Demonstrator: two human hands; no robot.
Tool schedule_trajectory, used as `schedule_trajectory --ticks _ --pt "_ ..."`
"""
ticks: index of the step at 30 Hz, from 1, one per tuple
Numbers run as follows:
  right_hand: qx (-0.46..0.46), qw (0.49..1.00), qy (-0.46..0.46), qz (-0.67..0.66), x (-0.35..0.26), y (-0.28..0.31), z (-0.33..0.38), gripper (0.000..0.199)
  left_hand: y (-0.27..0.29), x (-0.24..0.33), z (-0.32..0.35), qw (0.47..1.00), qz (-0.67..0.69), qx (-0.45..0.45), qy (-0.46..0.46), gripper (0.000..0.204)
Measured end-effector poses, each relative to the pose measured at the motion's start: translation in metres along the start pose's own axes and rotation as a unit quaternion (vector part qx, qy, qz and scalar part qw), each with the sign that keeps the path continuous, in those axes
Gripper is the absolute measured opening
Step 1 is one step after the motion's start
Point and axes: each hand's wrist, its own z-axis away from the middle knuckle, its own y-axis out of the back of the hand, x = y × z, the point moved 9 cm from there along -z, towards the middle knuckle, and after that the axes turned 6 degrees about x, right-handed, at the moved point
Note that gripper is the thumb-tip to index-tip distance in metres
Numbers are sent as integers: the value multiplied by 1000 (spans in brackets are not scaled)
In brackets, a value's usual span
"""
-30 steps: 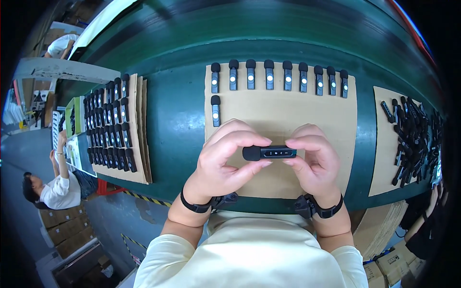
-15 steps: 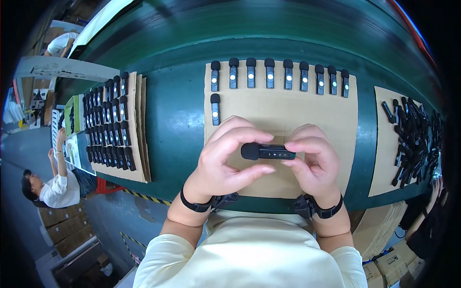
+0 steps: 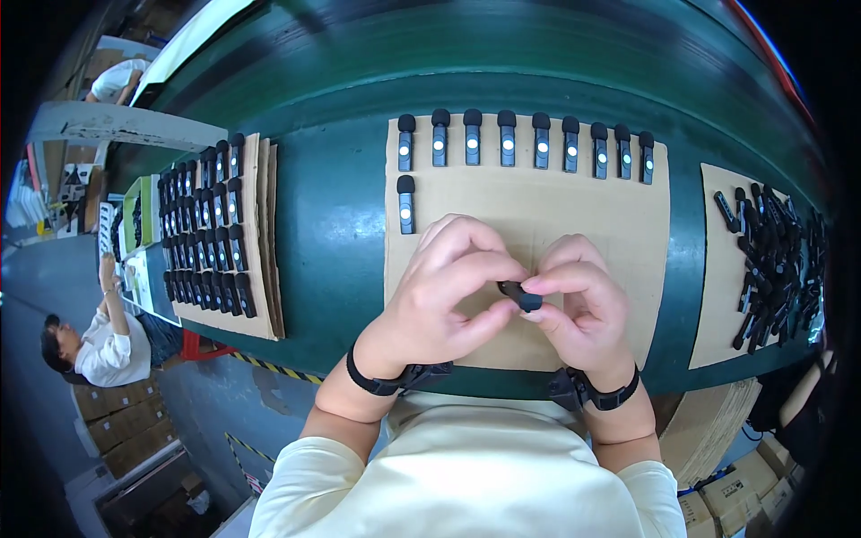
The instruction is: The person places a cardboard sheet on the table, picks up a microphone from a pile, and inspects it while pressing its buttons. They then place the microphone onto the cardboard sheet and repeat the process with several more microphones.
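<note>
Green worktop [image 3: 327,224] stretches out beyond both hands, with a flat cardboard sheet [image 3: 574,206] directly beneath them. Between the fingertips, above that sheet, is a black microphone [image 3: 531,303]. Half a second ago it lay crosswise with its long buttoned side in view; now it is turned nearly end-on, so only a short dark piece shows and the buttons cannot be read, which suggests it is being turned about for handling or checking. The right hand [image 3: 583,305] has thumb and forefinger clamped on it. The left hand [image 3: 448,300], whose thumb and finger stood apart from it, has closed in to its left side; whether those fingertips grip or merely touch, I cannot tell. Beyond the hands runs a row of microphones [image 3: 508,157], with a single microphone [image 3: 405,206] nearer, just past the left hand. Well to the right of the right hand lies a loose pile [image 3: 769,269] of similar ones; well left of the left hand, more stand in rows on stacked cardboard [image 3: 254,215].
</note>
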Motion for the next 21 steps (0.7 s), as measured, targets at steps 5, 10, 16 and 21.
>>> schedule_trajectory --ticks 5,10,16,21 --pt "-21 999 20 23 -1 -3 -3 29 -1 -2 0 999 -46 -12 24 31" --pt "0 999 -46 -23 17 0 2 26 9 -11 4 985 -165 -6 39 27" --pt "39 994 -85 -58 27 6 3 28 31 -25 5 934 -352 17 53 26" --pt "32 995 -86 -43 26 5 2 28 33 -26 -1 891 -451 38 33 26"
